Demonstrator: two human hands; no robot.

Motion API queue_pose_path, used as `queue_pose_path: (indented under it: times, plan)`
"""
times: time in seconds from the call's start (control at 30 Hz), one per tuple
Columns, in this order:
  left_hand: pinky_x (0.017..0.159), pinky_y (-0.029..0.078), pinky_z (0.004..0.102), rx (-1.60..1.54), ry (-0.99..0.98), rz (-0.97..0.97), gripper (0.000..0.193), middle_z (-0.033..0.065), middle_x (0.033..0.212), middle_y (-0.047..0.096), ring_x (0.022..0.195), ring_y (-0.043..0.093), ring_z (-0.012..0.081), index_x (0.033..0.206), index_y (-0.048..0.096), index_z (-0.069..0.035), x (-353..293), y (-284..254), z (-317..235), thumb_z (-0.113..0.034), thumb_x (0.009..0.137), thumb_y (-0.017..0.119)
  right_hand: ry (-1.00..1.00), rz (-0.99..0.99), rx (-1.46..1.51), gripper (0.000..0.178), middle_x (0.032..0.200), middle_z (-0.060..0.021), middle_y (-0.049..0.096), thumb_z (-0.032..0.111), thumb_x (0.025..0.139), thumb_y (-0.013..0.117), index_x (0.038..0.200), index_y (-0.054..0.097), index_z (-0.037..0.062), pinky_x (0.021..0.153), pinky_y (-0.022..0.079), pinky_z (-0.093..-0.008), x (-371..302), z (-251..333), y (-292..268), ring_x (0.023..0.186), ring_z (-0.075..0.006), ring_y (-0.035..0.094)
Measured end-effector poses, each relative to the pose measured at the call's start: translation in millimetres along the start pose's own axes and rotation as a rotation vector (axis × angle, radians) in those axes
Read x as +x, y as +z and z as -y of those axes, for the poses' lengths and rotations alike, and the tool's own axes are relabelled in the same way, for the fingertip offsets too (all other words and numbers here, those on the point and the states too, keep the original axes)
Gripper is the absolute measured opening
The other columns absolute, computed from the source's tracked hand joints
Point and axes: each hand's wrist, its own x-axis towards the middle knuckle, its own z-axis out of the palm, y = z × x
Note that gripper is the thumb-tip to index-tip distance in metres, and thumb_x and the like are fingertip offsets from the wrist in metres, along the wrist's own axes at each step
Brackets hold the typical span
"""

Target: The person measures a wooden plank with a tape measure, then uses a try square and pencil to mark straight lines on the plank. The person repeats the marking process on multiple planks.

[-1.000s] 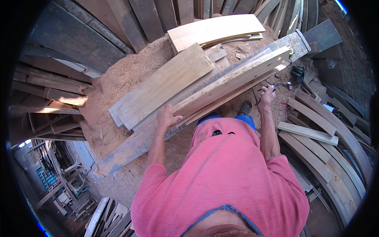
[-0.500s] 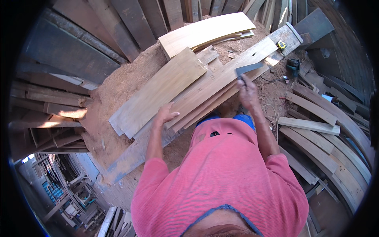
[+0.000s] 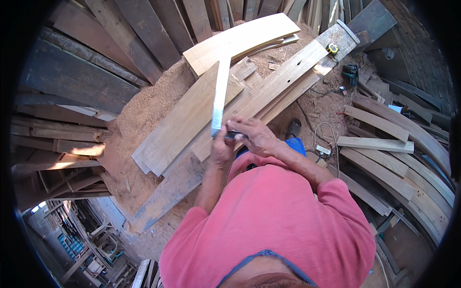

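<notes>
I hold a try square in front of my waist, its bright metal blade pointing up and away over the boards. My left hand pinches the corner where blade and dark handle meet. The fingers of my right hand are closed around the handle, partly hiding it. Beneath and beyond the square lies a stack of long planks, running from lower left to upper right. A wide pale board rests to their left.
A yellow tape measure sits at the planks' far end. Curved boards lie behind. A dark power tool with a cord is on the sawdust at right, near stacked curved timbers. Tall planks lean at the back.
My right hand has brought the square left and nearer to my body. My left hand has come off the planks to take hold of the square as well.
</notes>
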Motion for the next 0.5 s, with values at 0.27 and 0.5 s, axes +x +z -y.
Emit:
queue_pose_path:
  times: [0.27,0.5]
  plan:
    - [0.073,0.056,0.0504,1.421,0.143,-0.801,0.037,0.0184,0.088,0.073,0.080,0.073,0.0374,0.101,0.069,-0.002,-23.8,-106.4,-77.7,-0.036,0.111,0.059,0.354,-0.583,0.006,0.064,0.097,-0.0160,0.078,0.058,0.111,0.054,0.136,0.072,0.0030,0.085,0.057,-0.0350,-11.5,-85.9,-45.0,0.092,-0.0196,0.073]
    - [0.087,0.053,0.0548,1.668,-0.132,-0.909,0.035,0.0217,0.096,0.074,0.098,0.068,0.0438,0.118,0.074,-0.003,-66.2,-171.5,-33.3,-0.034,0.102,0.072,0.457,-0.236,0.136,0.034,0.103,-0.0191,0.078,0.031,0.107,0.068,0.127,0.076,0.0048,0.088,0.057,-0.0385,-5.4,-101.8,-20.3,0.100,-0.0277,0.074]
